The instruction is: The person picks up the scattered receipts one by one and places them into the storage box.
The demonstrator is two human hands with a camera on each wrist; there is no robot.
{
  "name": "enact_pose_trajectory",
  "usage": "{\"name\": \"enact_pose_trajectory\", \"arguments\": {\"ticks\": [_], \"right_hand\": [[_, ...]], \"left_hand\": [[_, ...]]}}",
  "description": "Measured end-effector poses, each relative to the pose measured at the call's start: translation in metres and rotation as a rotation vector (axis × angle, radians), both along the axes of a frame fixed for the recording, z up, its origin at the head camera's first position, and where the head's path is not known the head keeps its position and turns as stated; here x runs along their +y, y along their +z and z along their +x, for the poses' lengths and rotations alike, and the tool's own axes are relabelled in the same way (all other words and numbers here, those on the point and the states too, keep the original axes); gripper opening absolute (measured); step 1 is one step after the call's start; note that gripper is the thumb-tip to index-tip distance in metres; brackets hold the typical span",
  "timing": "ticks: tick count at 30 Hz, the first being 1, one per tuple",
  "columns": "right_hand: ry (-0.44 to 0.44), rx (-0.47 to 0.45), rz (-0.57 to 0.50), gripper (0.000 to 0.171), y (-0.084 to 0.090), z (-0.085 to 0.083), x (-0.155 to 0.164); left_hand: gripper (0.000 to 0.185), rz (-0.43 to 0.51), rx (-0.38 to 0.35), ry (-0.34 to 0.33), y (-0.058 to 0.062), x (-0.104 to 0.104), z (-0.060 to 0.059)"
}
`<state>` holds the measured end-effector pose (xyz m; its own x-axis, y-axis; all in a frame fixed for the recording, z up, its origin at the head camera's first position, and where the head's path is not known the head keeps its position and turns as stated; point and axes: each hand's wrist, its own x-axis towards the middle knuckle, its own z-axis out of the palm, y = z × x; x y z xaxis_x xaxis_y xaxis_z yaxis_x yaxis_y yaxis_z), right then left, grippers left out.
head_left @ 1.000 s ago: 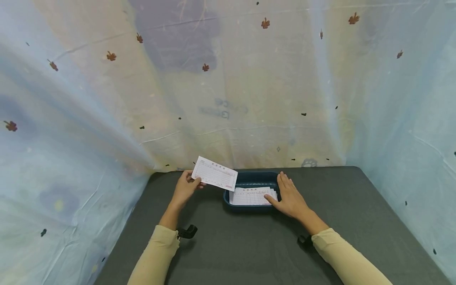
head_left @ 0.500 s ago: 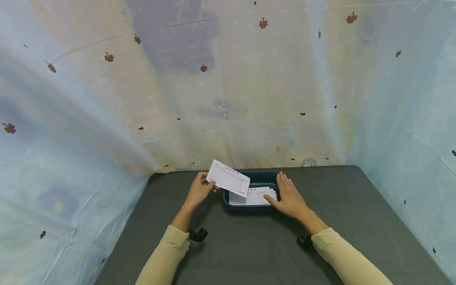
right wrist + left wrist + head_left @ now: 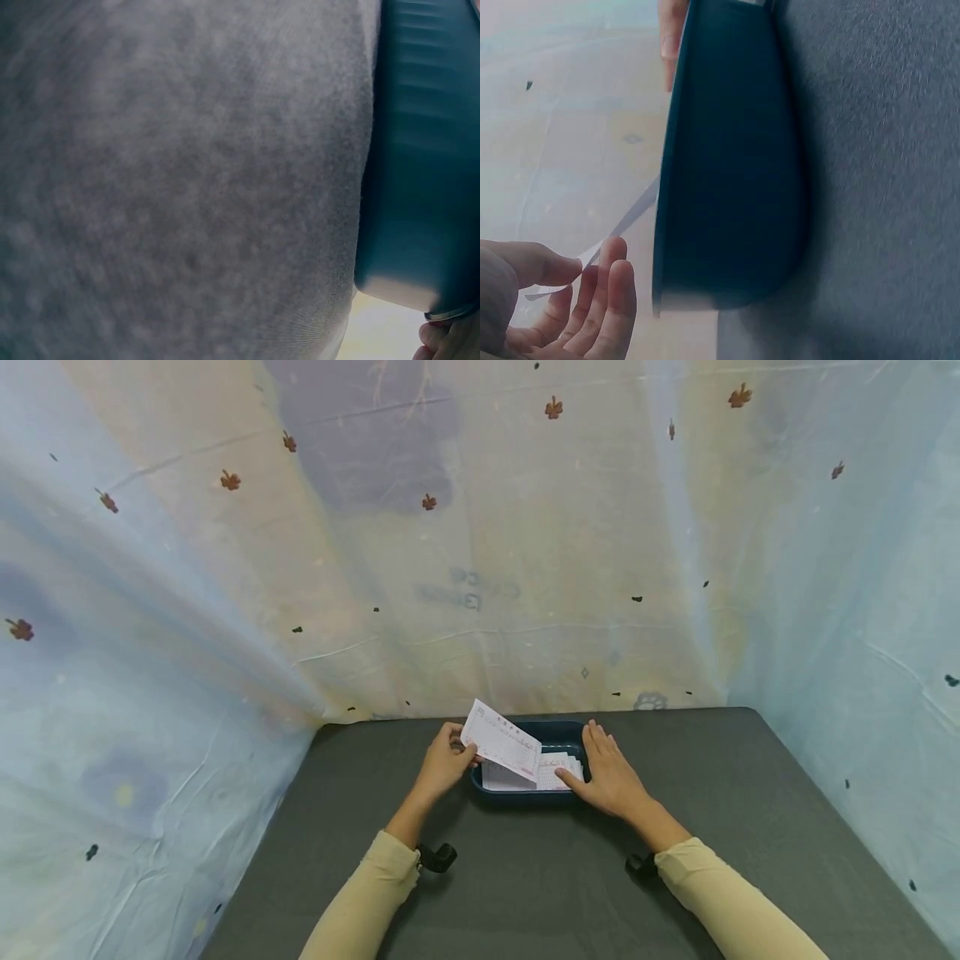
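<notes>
My left hand (image 3: pixel 442 764) pinches the left end of a white printed paper slip (image 3: pixel 501 739), thumb on top. The slip slants over the left part of a dark blue plastic tray (image 3: pixel 558 729), its lower edge overlapping the slips inside. Several similar slips (image 3: pixel 553 772) lie in the tray. Seen from the left wrist, thumb and fingers (image 3: pixel 615 289) hold the thin sheet edge-on beside the tray wall (image 3: pixel 727 150). My right hand (image 3: pixel 611 777) rests along the tray's right rim, fingers straight, thumb reaching over the slips; the right wrist view catches only its fingers (image 3: pixel 450 341).
The tray stands near the back of a dark grey table (image 3: pixel 525 877). Behind and on both sides hangs a pale patterned curtain (image 3: pixel 525 568). A black strap end (image 3: pixel 437 857) sticks out at the left wrist, another (image 3: pixel 640 867) at the right.
My left hand has moved right with the slip, from left of the tray to over its left part. The right hand has stayed on the rim.
</notes>
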<state>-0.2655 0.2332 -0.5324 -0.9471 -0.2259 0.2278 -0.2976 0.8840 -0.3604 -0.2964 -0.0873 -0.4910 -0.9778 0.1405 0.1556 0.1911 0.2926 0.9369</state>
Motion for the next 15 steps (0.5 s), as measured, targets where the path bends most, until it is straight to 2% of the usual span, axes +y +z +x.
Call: {"name": "enact_pose_trajectory", "arguments": {"ticks": [10, 15], "right_hand": [[0.004, -0.004, -0.008, 0.11, -0.001, 0.001, 0.0], [0.001, -0.002, 0.004, 0.11, -0.001, -0.001, 0.001]], "left_hand": [[0.036, -0.067, 0.03, -0.029, -0.005, 0.018, 0.002], [0.052, -0.136, 0.109, -0.036, -0.006, 0.024, 0.003]]}}
